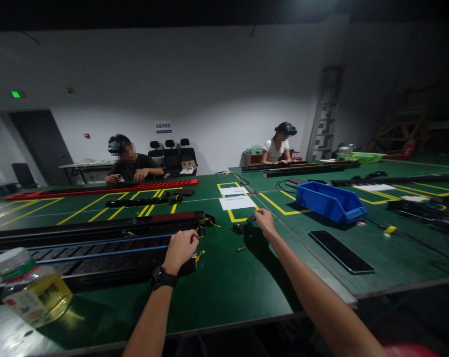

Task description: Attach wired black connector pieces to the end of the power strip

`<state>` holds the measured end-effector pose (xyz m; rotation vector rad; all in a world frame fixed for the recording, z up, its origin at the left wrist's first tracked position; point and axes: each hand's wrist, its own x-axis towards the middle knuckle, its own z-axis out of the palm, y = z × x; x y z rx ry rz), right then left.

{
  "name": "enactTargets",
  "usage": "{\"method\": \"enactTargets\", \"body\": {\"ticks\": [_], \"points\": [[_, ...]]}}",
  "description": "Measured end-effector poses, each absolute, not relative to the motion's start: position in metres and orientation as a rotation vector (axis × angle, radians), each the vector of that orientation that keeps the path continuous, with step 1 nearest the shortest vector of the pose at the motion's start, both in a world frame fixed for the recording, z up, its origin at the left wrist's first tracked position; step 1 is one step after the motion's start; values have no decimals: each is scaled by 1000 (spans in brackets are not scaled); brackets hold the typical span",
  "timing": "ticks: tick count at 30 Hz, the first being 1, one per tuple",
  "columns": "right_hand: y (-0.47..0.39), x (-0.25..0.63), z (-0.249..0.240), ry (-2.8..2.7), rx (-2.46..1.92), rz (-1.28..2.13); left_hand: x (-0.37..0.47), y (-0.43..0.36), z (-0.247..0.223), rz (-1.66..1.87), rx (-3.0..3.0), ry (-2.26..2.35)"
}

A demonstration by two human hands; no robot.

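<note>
My left hand (182, 249), with a dark watch on its wrist, rests at the right end of a long black rail assembly (116, 253) with rows of dark sockets, its fingers curled by the end wires. What the fingers hold there is too small to tell. My right hand (264, 221) is farther right over the green table, its fingers pinched at a small dark part (251, 219). Just left of that lies a small cluster of dark pieces (238, 228). A small brownish screw-like piece (241, 249) lies on the table between my hands.
A blue bin (330, 202) and a phone (341, 251) lie to the right. A bottle of yellow liquid (31, 287) stands at the near left. White papers (237, 202) lie ahead. Two people (133, 166) sit across the table (217, 297).
</note>
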<state>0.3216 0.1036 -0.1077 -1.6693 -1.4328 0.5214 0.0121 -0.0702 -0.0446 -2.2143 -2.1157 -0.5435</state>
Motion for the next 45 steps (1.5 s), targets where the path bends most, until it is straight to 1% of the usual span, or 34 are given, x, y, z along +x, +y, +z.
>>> {"method": "enactTargets", "body": {"ticks": [5, 13, 24, 36, 45], "points": [[100, 323, -103, -1481, -1762, 589, 14, -73, -42, -491, -2174, -2137], [73, 316, -87, -1682, -1963, 366, 8, -69, -47, -497, -2245, -2096], [68, 316, -88, -1886, -1957, 357, 11, -69, -45, -591, -2170, -2188], [64, 314, -84, -1967, -1966, 172, 14, -73, -44, -502, -2158, -2133], [66, 315, -86, -2003, -1933, 137, 15, -72, -44, -488, -2165, -2121]]}}
